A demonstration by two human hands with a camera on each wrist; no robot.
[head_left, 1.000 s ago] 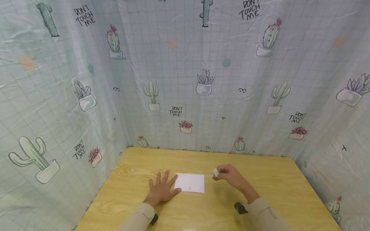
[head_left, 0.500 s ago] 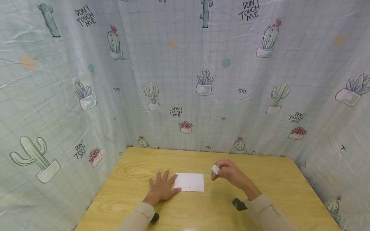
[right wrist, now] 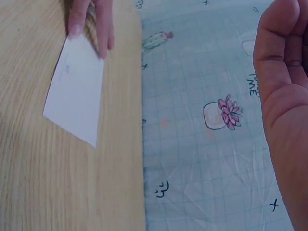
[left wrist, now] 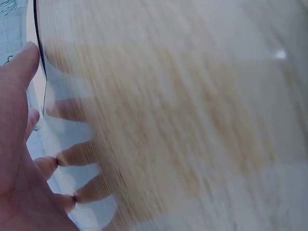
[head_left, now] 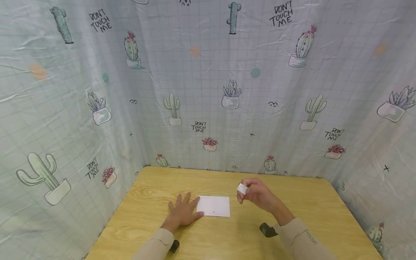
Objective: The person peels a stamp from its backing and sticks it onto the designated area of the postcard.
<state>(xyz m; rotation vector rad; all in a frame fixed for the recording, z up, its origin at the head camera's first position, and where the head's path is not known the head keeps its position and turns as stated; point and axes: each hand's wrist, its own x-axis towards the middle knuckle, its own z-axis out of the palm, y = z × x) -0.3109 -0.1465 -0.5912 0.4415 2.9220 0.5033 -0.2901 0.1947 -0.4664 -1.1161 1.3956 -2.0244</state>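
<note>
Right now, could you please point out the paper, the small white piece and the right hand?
Paper [head_left: 214, 206]: head view, middle of its upper face.
Small white piece [head_left: 242, 189]: head view, middle of its visible face.
Right hand [head_left: 258, 194]: head view, middle of the hand.

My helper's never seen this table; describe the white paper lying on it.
Find the wooden table before the cactus curtain. There, the left hand rests at one end of the white paper. Unlike the small white piece held in the right hand, it lies flat.
</note>
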